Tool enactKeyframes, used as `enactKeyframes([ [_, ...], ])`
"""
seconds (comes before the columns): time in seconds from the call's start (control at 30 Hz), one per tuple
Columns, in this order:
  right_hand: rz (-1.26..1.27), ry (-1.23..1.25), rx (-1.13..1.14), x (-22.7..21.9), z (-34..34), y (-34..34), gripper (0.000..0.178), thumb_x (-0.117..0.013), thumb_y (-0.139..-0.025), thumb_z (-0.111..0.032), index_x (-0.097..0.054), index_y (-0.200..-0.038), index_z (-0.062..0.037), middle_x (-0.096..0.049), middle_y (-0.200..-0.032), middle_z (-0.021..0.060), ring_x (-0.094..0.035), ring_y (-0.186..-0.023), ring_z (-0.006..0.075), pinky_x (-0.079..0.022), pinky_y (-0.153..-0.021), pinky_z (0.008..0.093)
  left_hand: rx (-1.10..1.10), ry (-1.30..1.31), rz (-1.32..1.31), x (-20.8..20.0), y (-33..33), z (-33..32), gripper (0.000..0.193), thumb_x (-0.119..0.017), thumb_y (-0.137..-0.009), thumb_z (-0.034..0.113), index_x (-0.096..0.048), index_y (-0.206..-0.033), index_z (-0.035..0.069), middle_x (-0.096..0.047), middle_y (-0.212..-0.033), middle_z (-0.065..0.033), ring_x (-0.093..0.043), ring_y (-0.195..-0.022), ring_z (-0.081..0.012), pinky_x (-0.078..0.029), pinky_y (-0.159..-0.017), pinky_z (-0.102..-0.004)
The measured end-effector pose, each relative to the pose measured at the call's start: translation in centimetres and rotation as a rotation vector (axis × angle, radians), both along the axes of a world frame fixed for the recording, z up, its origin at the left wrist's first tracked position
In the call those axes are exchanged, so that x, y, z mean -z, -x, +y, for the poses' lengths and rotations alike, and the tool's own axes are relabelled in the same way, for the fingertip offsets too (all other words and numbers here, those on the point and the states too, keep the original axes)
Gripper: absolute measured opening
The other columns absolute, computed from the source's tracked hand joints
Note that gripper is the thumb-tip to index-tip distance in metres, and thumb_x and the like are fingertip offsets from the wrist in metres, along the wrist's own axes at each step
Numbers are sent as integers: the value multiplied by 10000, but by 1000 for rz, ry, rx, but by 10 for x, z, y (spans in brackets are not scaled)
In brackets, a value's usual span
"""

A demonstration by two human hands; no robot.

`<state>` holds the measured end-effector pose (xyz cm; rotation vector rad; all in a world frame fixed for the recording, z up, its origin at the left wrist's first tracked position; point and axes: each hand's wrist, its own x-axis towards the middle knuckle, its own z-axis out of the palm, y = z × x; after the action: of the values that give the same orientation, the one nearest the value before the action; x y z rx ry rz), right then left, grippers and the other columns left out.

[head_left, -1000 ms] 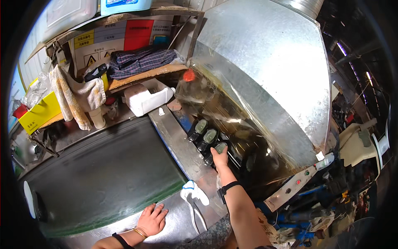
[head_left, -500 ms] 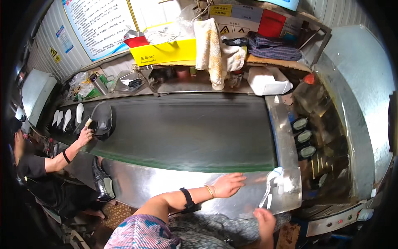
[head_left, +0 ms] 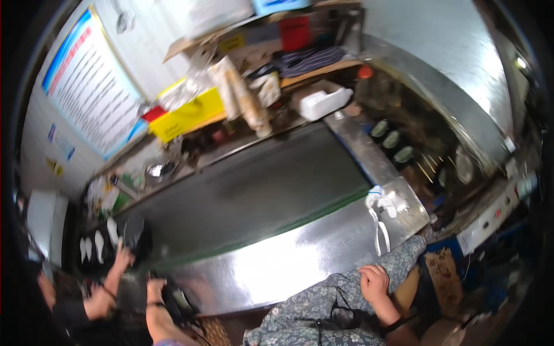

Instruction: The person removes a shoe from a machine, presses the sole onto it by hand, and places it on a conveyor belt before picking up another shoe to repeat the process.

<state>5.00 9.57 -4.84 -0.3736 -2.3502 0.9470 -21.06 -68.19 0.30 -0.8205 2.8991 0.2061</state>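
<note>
My left hand reaches far to the left along the metal ledge, its fingers closed over the upper end of a black shoe. Blur hides the exact grip. A pale patch shows on the shoe's side. Close to my body, my right hand lies on the grey flowered apron, fingers curled in and nothing visible in them. Beyond that hand, a white slender forked item rests at the ledge's right end by a white smeared patch.
A dark conveyor belt runs behind the metal ledge. At left, a co-worker's hand is by a dark rounded piece and several white shoe soles. A yellow box stands on the rear shelf.
My view has swung and tilted. My left hand has left the middle of the ledge for the black shoe at left. My right hand has drawn away from the white item onto the apron.
</note>
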Motion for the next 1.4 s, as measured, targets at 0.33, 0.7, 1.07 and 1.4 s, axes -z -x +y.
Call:
enactKeyframes([
  [0.33,-172,380,-47,-15,29,-36,180,-661,-899,-167,-729,-1026,-60,-726,-951,84,-691,-874,214,-538,-779,331,1416,-164,-28,-104,-73,437,531,-743,-692,164,-626,-1209,141,-697,-995,-188,-684,-910,-360,-552,-791,-435],
  [0.7,59,154,441,-120,88,-95,242,-667,-901,-213,-688,-1069,-41,-706,-966,174,-703,-835,333,-553,-684,354,2891,-757,83,-87,-165,716,479,-611,-717,40,-620,-1194,81,-593,-1297,-113,-539,-1230,-307,-436,-1035,-438],
  [1.07,-215,-13,158,-127,31,-134,214,-684,-882,-97,-690,-1066,12,-698,-1043,201,-678,-963,305,-516,-853,366,969,-1778,-980,26,-244,795,364,-566,-979,335,-720,-884,19,-715,-903,-76,-631,-837,-143,-492,-795,-305],
  [1.4,-288,308,87,-79,63,-141,389,-547,-972,-166,-553,-1333,-20,-580,-1325,183,-538,-1226,326,-405,-1030,382,1562,-1537,-290,20,-237,748,552,-531,-984,346,-424,-1414,17,-386,-1470,-200,-340,-1396,-320,-272,-1134,-414],
])
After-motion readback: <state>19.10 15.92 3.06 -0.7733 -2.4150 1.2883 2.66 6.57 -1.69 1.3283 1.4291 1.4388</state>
